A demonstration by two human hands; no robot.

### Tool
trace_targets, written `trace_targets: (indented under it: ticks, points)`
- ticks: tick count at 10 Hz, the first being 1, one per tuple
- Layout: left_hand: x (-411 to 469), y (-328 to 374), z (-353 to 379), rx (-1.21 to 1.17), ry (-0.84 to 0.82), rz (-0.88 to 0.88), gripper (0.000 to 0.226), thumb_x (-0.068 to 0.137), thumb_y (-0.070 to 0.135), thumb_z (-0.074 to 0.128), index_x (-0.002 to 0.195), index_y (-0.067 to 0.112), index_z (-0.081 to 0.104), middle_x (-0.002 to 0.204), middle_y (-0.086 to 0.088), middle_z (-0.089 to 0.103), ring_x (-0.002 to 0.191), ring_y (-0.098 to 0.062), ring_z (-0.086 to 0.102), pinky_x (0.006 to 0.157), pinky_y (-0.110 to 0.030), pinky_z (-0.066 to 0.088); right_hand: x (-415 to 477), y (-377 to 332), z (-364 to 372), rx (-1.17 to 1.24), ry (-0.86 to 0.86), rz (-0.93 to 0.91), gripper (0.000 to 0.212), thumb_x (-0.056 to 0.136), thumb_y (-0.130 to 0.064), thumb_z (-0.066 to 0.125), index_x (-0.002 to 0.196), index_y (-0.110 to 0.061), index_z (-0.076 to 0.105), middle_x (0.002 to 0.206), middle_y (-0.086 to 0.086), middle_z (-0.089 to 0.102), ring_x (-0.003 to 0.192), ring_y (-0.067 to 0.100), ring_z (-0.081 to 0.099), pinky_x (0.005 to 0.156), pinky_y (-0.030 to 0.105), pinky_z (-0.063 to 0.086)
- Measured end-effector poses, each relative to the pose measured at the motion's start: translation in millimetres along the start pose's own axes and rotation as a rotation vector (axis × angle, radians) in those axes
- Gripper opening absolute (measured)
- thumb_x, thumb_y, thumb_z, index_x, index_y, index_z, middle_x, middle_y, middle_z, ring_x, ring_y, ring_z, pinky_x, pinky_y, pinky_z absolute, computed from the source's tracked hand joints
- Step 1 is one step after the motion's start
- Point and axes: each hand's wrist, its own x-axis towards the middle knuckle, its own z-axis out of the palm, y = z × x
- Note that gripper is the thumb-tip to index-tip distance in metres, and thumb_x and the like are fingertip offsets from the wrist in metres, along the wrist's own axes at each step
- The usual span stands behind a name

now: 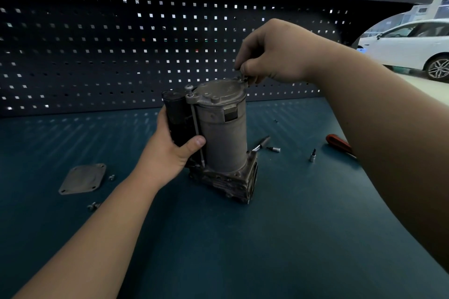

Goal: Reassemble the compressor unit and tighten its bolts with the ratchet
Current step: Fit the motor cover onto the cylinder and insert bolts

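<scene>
The grey metal cylindrical compressor unit stands upright on its cast base near the middle of the dark teal workbench top. The left hand grips it from the left, fingers wrapped behind the black block on that side and the thumb pressed across the front. A long thin steel through-bolt runs down the left of the cylinder, its head raised above the cap's lug. The right hand hovers over the cap's far right edge with fingers curled, pinching a small metal bolt that is mostly hidden by the fingertips. To the left on the bench lies a flat square grey cover plate with loose small screws near it. Right of the unit lie a slim dark metal tool, two short silver socket bits and a red tool handle, partly hidden by the right forearm. A dark perforated pegboard backs the bench.
</scene>
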Motion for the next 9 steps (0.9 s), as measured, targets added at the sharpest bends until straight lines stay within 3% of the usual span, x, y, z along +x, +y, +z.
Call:
trace_targets:
  ticks: [2, 4, 6, 9]
  points:
    - [0.7, -2.3, -0.3, 0.011, -0.008, -0.005, 0.100, 0.067, 0.054, 0.068, 0.148, 0.023, 0.018, 0.112, 0.041, 0.038, 0.092, 0.039, 0.035, 0.072, 0.011, 0.028, 0.5, -0.4, -0.4, -0.030, -0.004, 0.002, 0.018, 0.084, -0.012, 0.060, 0.083, -0.025, 0.072, 0.074, -0.005, 0.073, 0.068, 0.007, 0.070, 0.064, 0.022, 0.055]
    - [0.5, -1.8, -0.1, 0.003, -0.017, -0.010, 0.102, 0.065, 0.055, 0.067, 0.148, 0.022, 0.018, 0.112, 0.041, 0.037, 0.091, 0.040, 0.034, 0.071, 0.011, 0.027, -1.6, 0.2, 2.0, -0.036, 0.008, -0.008, 0.016, 0.084, -0.013, 0.061, 0.083, -0.024, 0.072, 0.076, -0.003, 0.073, 0.071, 0.012, 0.070, 0.070, 0.035, 0.059]
    - [0.1, -0.6, -0.2, 0.016, -0.017, -0.017, 0.102, 0.065, 0.054, 0.066, 0.148, 0.021, 0.018, 0.110, 0.040, 0.036, 0.086, 0.042, 0.032, 0.069, 0.012, 0.026, -2.1, -0.6, 3.2, -0.020, 0.021, -0.024, 0.016, 0.083, -0.011, 0.062, 0.083, -0.023, 0.073, 0.076, -0.006, 0.072, 0.066, 0.002, 0.067, 0.057, 0.009, 0.049]
    - [0.9, -0.9, -0.1, 0.022, -0.017, -0.021, 0.102, 0.065, 0.053, 0.065, 0.149, 0.021, 0.016, 0.111, 0.040, 0.035, 0.086, 0.043, 0.031, 0.069, 0.012, 0.025, -0.9, -1.4, 2.4, -0.018, 0.012, -0.019, 0.018, 0.083, -0.010, 0.060, 0.082, -0.023, 0.073, 0.071, -0.007, 0.072, 0.064, 0.002, 0.067, 0.056, 0.008, 0.048]
